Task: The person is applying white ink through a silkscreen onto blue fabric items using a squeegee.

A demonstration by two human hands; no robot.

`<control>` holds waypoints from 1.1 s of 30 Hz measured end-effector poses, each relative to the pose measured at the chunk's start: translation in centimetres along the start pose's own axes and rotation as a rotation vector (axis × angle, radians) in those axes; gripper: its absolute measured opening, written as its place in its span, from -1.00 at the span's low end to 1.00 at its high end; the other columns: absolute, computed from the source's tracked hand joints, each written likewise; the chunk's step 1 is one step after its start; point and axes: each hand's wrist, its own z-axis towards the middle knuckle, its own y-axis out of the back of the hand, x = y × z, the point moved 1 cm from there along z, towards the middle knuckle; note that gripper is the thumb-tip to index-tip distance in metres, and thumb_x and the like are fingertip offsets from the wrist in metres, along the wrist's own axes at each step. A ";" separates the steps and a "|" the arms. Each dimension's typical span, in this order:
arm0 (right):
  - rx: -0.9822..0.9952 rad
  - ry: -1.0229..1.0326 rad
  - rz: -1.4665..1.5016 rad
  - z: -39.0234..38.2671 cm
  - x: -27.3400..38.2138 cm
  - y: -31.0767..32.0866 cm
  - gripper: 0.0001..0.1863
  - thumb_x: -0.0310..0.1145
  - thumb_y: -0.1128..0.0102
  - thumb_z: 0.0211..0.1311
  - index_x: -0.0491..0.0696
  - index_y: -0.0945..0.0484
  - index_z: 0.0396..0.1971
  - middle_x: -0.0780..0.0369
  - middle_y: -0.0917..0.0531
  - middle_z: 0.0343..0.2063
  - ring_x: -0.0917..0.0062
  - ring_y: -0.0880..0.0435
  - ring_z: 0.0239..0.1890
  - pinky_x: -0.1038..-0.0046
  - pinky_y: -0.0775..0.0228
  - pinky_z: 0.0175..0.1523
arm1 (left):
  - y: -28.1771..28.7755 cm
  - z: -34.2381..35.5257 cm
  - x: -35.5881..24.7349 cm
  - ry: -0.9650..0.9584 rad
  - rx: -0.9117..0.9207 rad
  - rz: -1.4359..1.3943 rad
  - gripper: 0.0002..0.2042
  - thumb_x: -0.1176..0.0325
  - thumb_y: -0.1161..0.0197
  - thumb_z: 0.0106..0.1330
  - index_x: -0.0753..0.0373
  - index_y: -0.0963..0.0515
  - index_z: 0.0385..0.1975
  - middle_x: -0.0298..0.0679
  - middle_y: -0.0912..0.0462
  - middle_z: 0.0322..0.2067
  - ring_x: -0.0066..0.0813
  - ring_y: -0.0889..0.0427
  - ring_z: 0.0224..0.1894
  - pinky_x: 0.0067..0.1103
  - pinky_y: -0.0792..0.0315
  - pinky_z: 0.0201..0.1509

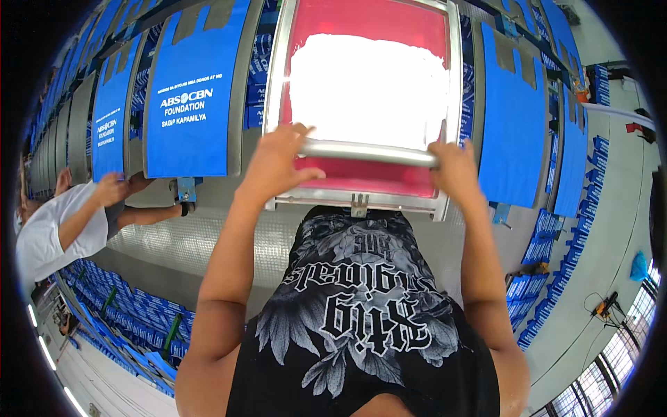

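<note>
In front of me lies a screen-printing frame [452,83] with silvery metal rails and a pinkish-red mesh [375,17]. A broad patch of white ink [368,90] covers much of the mesh, its far edge ragged. Across the near part of the screen runs a squeegee [372,152] with a metal bar. My left hand [276,161] holds its left end, fingers over the bar and thumb stretched out below. At the right end my right hand [455,170] is closed round the bar. A metal clamp [359,206] sits at the frame's near edge.
Flat blue printed bags [193,90] lie on boards left of the frame; plain blue ones [513,132] lie right. A person in a white shirt [62,226] stands at the left. Rows of blue bags [139,306] hang behind and along the right floor [590,208].
</note>
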 end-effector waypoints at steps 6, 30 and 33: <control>-0.096 0.065 0.092 4.7 -0.7 2.8 -0.64 -0.59 -0.11 -0.30 -0.08 -0.62 -0.35 0.04 -0.61 -0.52 0.12 -0.59 -0.39 0.24 -0.42 -0.20 | 0.0 7.0 2.1 0.069 0.169 0.193 -0.74 0.37 -0.32 -0.07 0.14 -0.59 -0.30 -0.13 -0.59 -0.38 -0.11 -0.58 -0.29 -0.32 -0.44 -0.17; -0.060 -0.020 -0.162 17.1 -4.9 2.6 -0.56 -0.51 -0.09 -0.17 0.09 -0.59 -0.16 0.18 -0.64 -0.41 0.34 -0.60 -0.24 0.07 -0.05 0.24 | -2.0 16.5 7.0 0.291 0.062 0.262 -0.73 0.27 -0.33 -0.06 0.13 -0.62 -0.31 -0.12 -0.63 -0.41 -0.13 -0.61 -0.28 -0.35 -0.47 -0.17; 0.060 -0.046 -0.141 15.5 -3.9 3.6 -0.56 -0.51 -0.08 -0.17 0.09 -0.59 -0.16 0.15 -0.64 -0.40 0.34 -0.60 -0.22 0.08 -0.09 0.21 | -2.1 14.5 7.7 0.255 0.097 0.272 -0.66 0.21 -0.36 -0.05 0.10 -0.62 -0.22 -0.11 -0.63 -0.39 -0.13 -0.60 -0.25 -0.36 -0.46 -0.12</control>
